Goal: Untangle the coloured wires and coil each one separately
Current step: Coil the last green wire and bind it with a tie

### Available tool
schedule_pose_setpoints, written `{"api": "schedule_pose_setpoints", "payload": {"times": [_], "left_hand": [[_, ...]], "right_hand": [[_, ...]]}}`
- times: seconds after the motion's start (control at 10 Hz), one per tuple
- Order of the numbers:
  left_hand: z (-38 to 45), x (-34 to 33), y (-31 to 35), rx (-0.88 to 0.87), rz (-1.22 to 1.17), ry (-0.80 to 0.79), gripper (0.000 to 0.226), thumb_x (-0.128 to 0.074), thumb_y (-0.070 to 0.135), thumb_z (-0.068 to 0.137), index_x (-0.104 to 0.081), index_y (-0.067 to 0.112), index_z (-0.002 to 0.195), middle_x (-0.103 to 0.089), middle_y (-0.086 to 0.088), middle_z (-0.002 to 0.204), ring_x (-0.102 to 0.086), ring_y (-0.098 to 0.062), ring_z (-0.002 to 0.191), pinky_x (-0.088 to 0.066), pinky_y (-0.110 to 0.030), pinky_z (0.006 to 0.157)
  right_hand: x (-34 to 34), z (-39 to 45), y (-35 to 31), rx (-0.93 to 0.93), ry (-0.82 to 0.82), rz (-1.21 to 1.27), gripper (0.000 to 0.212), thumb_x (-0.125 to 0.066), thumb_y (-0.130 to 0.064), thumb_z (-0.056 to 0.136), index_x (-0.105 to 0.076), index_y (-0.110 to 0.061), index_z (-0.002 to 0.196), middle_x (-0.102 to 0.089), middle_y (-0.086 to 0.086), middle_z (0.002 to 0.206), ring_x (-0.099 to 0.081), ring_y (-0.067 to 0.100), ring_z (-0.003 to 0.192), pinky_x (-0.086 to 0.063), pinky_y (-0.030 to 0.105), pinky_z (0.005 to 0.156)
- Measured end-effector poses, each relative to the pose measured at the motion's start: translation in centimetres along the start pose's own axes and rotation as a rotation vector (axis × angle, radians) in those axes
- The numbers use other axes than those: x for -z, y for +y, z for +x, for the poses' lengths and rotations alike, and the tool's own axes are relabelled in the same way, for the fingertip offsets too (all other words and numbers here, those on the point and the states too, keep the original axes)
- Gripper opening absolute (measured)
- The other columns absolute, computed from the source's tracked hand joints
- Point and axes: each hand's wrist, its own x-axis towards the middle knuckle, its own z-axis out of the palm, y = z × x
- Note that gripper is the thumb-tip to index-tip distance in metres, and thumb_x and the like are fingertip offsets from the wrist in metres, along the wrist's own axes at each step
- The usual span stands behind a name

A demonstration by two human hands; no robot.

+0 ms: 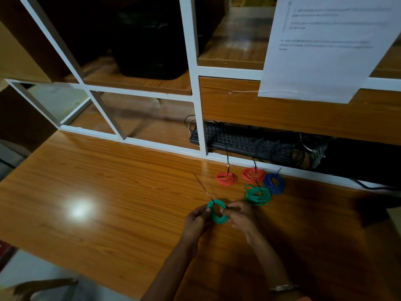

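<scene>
Fingers of left hand (196, 216) and right hand (237, 213) pinch green coil (217, 215) above worktop (121, 192); four coils lie beyond.

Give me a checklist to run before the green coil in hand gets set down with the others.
1. Both hands on held coil: left hand and right hand grip it. Ok.
2. Held coil free of other wires: ok.
3. Black tie fastened on it: cannot tell.
4. Finished coils apart: red coils separate; second green coil touches blue coil. Not ok.
5. Bare table beside the coils for set-down: ok.
</scene>
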Motion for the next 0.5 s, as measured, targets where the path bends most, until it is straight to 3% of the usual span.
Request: {"api": "schedule_pose_setpoints", "payload": {"times": [0.1, 0.2, 0.3, 0.4, 0.5], "left_hand": [[0.5, -1.4, -0.5, -0.016, 0.111, -0.111, 0.023, -0.061, 0.012, 0.105, -0.073, 0.012, 0.124, -0.075, -0.011, 0.102, -0.064, -0.018, 0.087, -0.053, -0.020, 0.068], [1.5, -2.6, -0.7, -0.082, 0.219, -0.177, 0.022, -0.062, 0.009, 0.104, -0.073, 0.015, 0.122, -0.070, 0.001, 0.091, -0.056, -0.012, 0.076, -0.046, -0.021, 0.064], [2.4, -4.1, -0.5, -0.085, 0.268, -0.145, 0.021, -0.062, 0.004, 0.103, -0.072, 0.018, 0.114, -0.072, 0.004, 0.091, -0.057, -0.010, 0.074, -0.046, -0.025, 0.065], [3.1, -4.4, -0.6, -0.063, 0.267, -0.121, 0.018, -0.065, 0.009, 0.100, -0.074, 0.016, 0.114, -0.071, 0.000, 0.088, -0.054, -0.013, 0.073, -0.044, -0.026, 0.063], [3.0, -4.1, -1.6, -0.051, 0.241, -0.124, 0.025, -0.072, 0.032, 0.086, -0.078, 0.019, 0.106, -0.069, -0.004, 0.088, -0.053, -0.019, 0.076, -0.041, -0.030, 0.066]], "right_hand": [[1.9, 1.9, -0.2, 0.090, 0.135, -0.087, 0.024, -0.082, -0.015, 0.083, -0.067, -0.012, 0.101, -0.070, 0.008, 0.104, -0.068, 0.023, 0.095, -0.058, 0.036, 0.081], [3.1, 3.3, -1.1, 0.183, 0.155, -0.189, 0.016, -0.080, -0.019, 0.086, -0.070, -0.021, 0.098, -0.072, -0.002, 0.102, -0.070, 0.018, 0.098, -0.059, 0.033, 0.083], [3.3, 4.3, -1.4, 0.263, 0.103, -0.298, 0.025, -0.070, -0.010, 0.094, -0.069, -0.014, 0.119, -0.069, -0.002, 0.114, -0.063, 0.010, 0.099, -0.046, 0.014, 0.069], [3.2, 4.5, -1.1, 0.307, 0.062, -0.320, 0.034, -0.064, -0.003, 0.096, -0.066, -0.014, 0.128, -0.070, 0.001, 0.126, -0.064, 0.013, 0.112, -0.052, 0.019, 0.084], [2.3, 3.4, 0.4, 0.341, 0.116, -0.323, 0.032, -0.064, -0.007, 0.094, -0.069, -0.019, 0.123, -0.072, -0.001, 0.122, -0.066, 0.016, 0.115, -0.055, 0.033, 0.097]]}}
